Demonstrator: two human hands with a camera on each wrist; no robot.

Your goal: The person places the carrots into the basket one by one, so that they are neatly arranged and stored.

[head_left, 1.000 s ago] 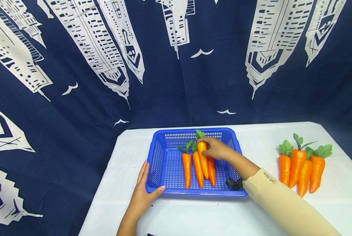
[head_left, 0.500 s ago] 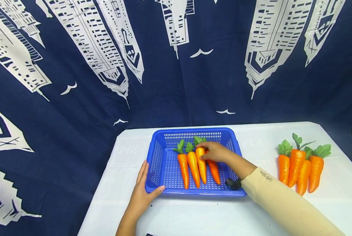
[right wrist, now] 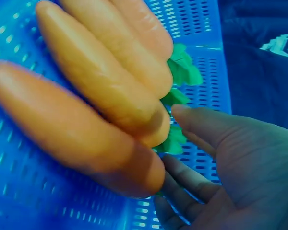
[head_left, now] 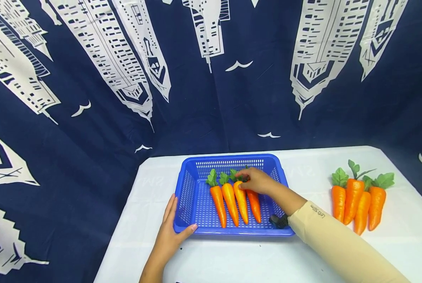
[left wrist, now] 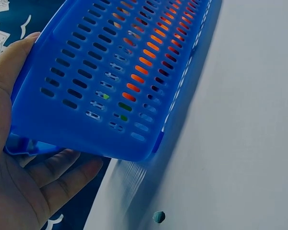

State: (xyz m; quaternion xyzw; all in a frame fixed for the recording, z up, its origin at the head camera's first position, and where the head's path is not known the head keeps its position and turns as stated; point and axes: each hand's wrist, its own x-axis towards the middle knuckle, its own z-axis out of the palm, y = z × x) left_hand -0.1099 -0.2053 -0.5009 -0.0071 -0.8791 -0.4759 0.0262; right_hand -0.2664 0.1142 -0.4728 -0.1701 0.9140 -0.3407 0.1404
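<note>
A blue plastic basket (head_left: 232,232) with slotted walls stands on the white table. Side by side in it lie several orange carrots with green leaves, from the leftmost carrot (head_left: 218,206) to the rightmost carrot (head_left: 254,206). My left hand (head_left: 172,230) rests at the basket's front left corner, thumb on the front rim and extended fingers along the left side. Over the leafy ends of the two right-hand carrots is my right hand (head_left: 258,181). In the right wrist view its thumb and fingers are spread apart beside the nearest carrot (right wrist: 77,129), with leaves (right wrist: 175,139) near them.
To the right of the basket, a second group of carrots (head_left: 354,200) lies on the white table (head_left: 214,259). A black device (head_left: 279,221) sits below my right wrist. Behind the table hangs a dark blue cloth (head_left: 196,110) printed with white buildings.
The carrot that my right hand was gripping has come down into the row. The leftmost carrots have shifted left and lie more evenly. My left hand has stayed at the corner.
</note>
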